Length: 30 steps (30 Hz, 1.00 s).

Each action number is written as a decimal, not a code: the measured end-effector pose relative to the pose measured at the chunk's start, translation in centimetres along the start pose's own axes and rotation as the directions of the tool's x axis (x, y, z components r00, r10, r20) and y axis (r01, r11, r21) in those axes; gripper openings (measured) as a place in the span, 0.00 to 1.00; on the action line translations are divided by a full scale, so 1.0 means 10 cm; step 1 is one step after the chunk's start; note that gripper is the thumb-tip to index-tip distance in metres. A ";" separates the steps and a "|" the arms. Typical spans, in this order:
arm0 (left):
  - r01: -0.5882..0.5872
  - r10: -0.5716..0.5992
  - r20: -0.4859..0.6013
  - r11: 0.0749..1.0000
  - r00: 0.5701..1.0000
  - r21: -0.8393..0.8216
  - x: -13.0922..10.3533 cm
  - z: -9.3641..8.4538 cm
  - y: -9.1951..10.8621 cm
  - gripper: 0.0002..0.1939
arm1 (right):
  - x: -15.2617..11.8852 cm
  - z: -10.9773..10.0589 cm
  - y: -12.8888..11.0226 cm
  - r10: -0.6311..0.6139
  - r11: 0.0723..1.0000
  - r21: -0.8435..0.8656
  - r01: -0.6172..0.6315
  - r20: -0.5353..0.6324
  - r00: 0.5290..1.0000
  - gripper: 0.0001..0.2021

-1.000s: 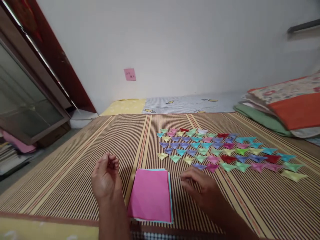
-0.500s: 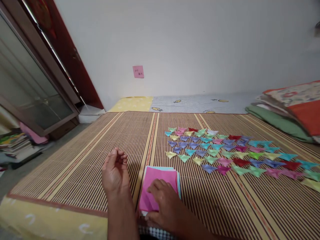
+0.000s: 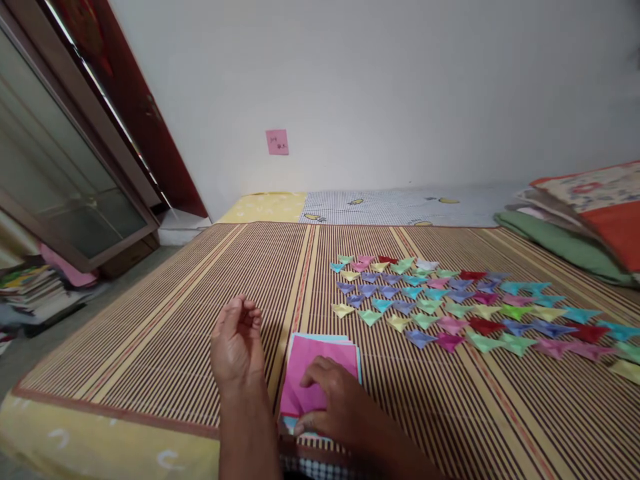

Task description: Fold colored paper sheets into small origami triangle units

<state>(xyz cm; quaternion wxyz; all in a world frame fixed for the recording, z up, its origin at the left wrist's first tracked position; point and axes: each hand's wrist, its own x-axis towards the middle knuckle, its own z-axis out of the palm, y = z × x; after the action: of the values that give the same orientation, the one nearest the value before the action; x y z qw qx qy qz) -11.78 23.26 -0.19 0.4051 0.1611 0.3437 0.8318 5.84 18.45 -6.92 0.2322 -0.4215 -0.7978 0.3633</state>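
A stack of square paper sheets (image 3: 325, 353), pink on top with light blue edges showing beneath, lies on the striped bamboo mat (image 3: 200, 320) close in front of me. My right hand (image 3: 330, 403) rests on the stack, fingers and thumb pinching the near edge of the top pink sheet. My left hand (image 3: 237, 343) hovers just left of the stack, fingers loosely curled, holding nothing. Several small folded paper triangles (image 3: 450, 303) in many colours lie in rows on the mat to the right.
Folded blankets and a pillow (image 3: 585, 220) sit at the right edge. A glass-fronted cabinet (image 3: 55, 167) and stacked books (image 3: 30, 287) stand at the left, off the mat. A pink note (image 3: 277, 142) sticks to the white wall.
My right hand moved from near the folded triangles leftward onto the paper stack and now pinches the top pink sheet's near edge. My left hand stays raised. The view shifted slightly left.
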 end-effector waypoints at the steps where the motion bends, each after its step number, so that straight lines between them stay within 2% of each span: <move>1: 0.000 0.000 0.003 1.000 1.000 0.001 0.00 0.00 -0.01 0.07 | 0.00 0.00 0.01 -0.001 1.000 0.012 0.001 -0.007 1.000 0.27; 9: 0.019 -0.019 0.014 1.000 1.000 0.003 0.00 -0.01 -0.04 0.07 | -0.02 -0.03 -0.02 -0.006 0.999 0.038 0.007 -0.012 1.000 0.17; 14: 0.025 -0.025 0.007 1.000 1.000 -0.010 0.00 0.00 -0.03 0.07 | -0.05 0.03 -0.10 -0.022 0.998 -0.063 0.020 -0.028 0.999 0.21; 17: 0.025 -0.025 0.006 1.000 1.000 -0.016 0.00 0.00 -0.03 0.07 | -0.06 0.04 -0.12 -0.040 0.995 -0.092 0.038 -0.020 0.999 0.15; 24: 0.032 -0.032 0.000 0.999 0.999 -0.012 0.01 -0.01 -0.05 0.07 | -0.03 0.01 -0.06 -0.068 0.993 0.097 0.072 -0.050 0.996 0.02; 26: 0.040 -0.040 0.000 0.999 0.999 -0.007 0.01 0.00 -0.05 0.07 | -0.02 0.02 -0.03 -0.068 0.983 0.164 0.082 -0.091 0.994 0.04; 30: 0.048 -0.048 -0.004 0.999 0.999 -0.002 0.01 0.00 -0.06 0.06 | 0.00 -0.07 0.02 0.022 0.960 0.278 0.031 -0.184 0.983 0.10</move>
<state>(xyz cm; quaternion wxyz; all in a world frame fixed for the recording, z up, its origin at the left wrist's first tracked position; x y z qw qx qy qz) -11.47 23.59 -0.59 0.4242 0.1505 0.3474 0.8226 6.44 18.76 -6.60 0.3634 -0.4148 -0.7142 0.4310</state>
